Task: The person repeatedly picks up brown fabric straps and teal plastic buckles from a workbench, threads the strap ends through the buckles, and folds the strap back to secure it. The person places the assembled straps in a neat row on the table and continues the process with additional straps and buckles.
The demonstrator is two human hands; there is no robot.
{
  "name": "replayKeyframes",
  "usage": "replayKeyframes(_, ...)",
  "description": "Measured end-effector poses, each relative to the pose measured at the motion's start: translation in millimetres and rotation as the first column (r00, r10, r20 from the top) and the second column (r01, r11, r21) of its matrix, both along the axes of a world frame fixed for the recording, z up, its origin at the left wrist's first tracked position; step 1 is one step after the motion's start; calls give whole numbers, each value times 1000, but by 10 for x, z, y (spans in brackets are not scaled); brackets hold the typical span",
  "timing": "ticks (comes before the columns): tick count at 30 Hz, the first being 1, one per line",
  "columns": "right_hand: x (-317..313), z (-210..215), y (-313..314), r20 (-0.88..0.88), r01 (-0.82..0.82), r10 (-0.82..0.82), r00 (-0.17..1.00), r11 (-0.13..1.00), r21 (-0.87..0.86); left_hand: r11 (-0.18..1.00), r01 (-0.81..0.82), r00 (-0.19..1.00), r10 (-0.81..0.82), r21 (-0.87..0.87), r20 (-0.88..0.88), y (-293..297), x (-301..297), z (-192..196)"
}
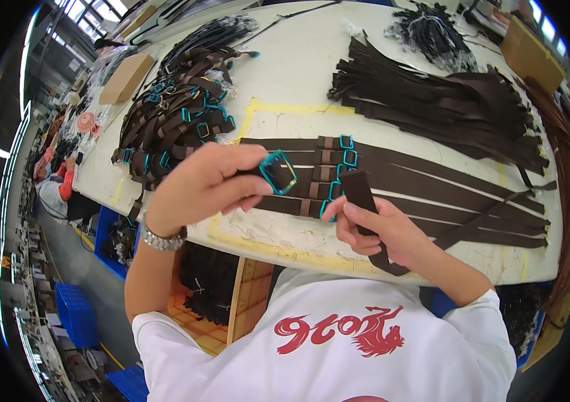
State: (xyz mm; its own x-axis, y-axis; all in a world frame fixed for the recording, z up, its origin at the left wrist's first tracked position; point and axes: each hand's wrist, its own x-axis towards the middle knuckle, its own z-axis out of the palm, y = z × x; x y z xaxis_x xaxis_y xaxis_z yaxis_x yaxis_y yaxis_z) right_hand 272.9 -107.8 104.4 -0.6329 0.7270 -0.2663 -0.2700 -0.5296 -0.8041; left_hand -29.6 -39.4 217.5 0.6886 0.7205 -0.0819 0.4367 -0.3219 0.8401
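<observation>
Between the thumb and fingers of my left hand (201,184) is a square buckle (268,177) with a teal edge, pinched at its left side and raised above the table. My right hand (389,231) is closed round a dark brown webbing strap (360,189). The strap's flat end sticks up past my fingers, and its length loops below my hand and runs off to the right. The strap end and the buckle are apart. Beneath both hands lies a row of brown straps (425,179), several of them fitted with teal-edged buckles (346,142) and lighter brown loops.
On the white table (291,74), a heap of buckled straps (177,120) lies left and a stack of plain straps (439,107) right. Black cord bundles (432,33) sit at the back. A cardboard box (126,79) stands far left; another person (57,197) sits beyond.
</observation>
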Motion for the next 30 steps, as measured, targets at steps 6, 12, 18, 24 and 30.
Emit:
replayKeyframes(6, -80, -117, -15, -86, 89, -87, 992, 996, 15, 915, 76, 995, -43, -396, 92, -121, 261, -739)
replayKeyframes(12, -5, -220, -89, -52, 143, -142, 988, 990, 12, 871, 140, 974, -35, -471, 224, -204, 423, -1036)
replayKeyframes(18, 11, -291, -97, -63, 206, -207, 976, 978, -8, 887, 78, 974, 29, -455, 223, -284, 473, -1098)
replayKeyframes(24, 56, -302, -176, 19, 286, -287, 958, 958, 14, 970, -60, 995, 40, 234, 88, -523, 733, -911)
replayKeyframes(30, -40, -262, -333, 170, 338, -374, 912, 918, 206, 744, -31, 983, 144, 667, -115, -763, 849, -1068)
